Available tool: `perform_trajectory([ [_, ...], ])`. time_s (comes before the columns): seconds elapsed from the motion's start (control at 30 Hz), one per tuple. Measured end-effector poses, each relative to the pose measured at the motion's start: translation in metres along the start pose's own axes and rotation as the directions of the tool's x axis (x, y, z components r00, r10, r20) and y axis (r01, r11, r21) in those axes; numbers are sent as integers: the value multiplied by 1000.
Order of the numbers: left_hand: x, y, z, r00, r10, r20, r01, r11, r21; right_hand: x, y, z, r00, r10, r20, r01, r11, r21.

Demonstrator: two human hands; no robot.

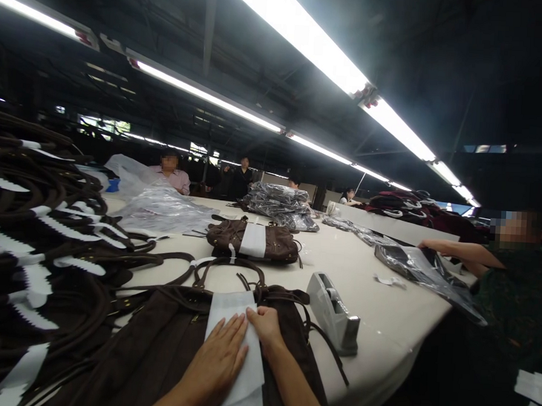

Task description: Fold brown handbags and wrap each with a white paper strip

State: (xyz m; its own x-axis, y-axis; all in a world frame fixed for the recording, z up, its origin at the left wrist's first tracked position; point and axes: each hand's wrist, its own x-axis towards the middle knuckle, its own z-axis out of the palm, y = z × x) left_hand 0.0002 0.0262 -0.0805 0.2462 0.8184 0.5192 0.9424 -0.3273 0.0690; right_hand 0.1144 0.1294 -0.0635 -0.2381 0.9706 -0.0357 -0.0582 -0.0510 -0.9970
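Observation:
A dark brown handbag (pixel 155 324) lies flat on the table in front of me, its looped handles pointing away. Across its middle runs a strip of white wrapping sheet (pixel 232 301). My left hand (pixel 217 355) rests flat on this strip, fingers stretched out together. Beside it, my right hand (pixel 267 329) has its fingers curled and its thumb at the strip's right edge, pinching it. A grey tape dispenser (pixel 333 315) stands just right of the bag. Beyond the handles sits another brown handbag (pixel 278 243) with a white band around it.
Brown bags with white-wrapped handles (pixel 38 227) are piled high at the left. Clear plastic bags (pixel 162 206) lie farther back, near a stack of plastic-wrapped bags (pixel 280 203). At the right, a co-worker's arm (pixel 463 249) reaches over a plastic-covered bag (pixel 413 262) on the white table (pixel 341 255).

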Motion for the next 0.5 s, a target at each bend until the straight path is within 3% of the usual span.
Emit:
perform_trajectory([
  [0.2,0,0,2,1000,-3,-23,3,1000,8,2,2,-1,1000,-8,-16,8,1000,-4],
  [0.5,3,7,-17,999,-1,43,0,1000,13,3,4,-1,1000,-5,-4,5,1000,14],
])
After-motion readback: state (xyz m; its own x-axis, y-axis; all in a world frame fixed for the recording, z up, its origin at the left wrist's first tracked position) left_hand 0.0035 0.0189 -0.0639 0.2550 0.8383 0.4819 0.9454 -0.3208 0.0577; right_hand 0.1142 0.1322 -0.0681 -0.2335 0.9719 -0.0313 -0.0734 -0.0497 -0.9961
